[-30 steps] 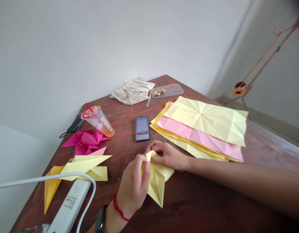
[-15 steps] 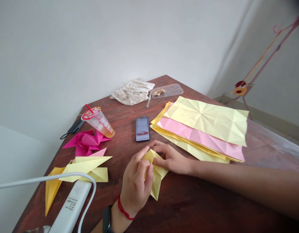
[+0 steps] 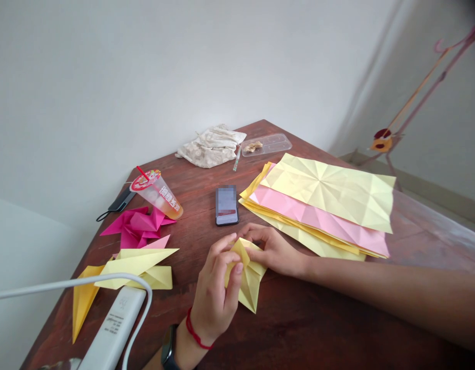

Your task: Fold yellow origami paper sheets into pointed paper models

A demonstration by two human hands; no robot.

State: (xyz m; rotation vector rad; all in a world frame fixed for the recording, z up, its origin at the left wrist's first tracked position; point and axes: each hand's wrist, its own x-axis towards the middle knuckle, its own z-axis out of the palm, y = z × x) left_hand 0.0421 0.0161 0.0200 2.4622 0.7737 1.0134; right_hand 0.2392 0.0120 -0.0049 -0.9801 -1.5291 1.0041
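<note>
A folded yellow origami paper [image 3: 249, 285] stands between my two hands above the dark red table, one pointed corner toward me. My left hand [image 3: 219, 288] grips its left side, fingers bent over the upper edge and thumb against the near face. From the right, my right hand [image 3: 273, 252] pinches the upper right part; some of its fingertips are hidden behind the paper. A phone [image 3: 226, 205] lies just beyond my hands. To the right sits a stack of creased yellow and pink paper sheets [image 3: 325, 192].
At left are a magenta folded paper [image 3: 139, 226], yellow folded pieces [image 3: 137, 261], a tilted drink cup [image 3: 158, 195] and a white power strip [image 3: 114, 329] with a cable [image 3: 68, 284]. A whitish cloth bag [image 3: 212, 146] and a clear plastic tray [image 3: 273, 144] lie at the back.
The yellow paper has turned slightly, its near point shifting right. My left thumb and fingers have loosened and moved a little away from its face. The right hand has barely moved.
</note>
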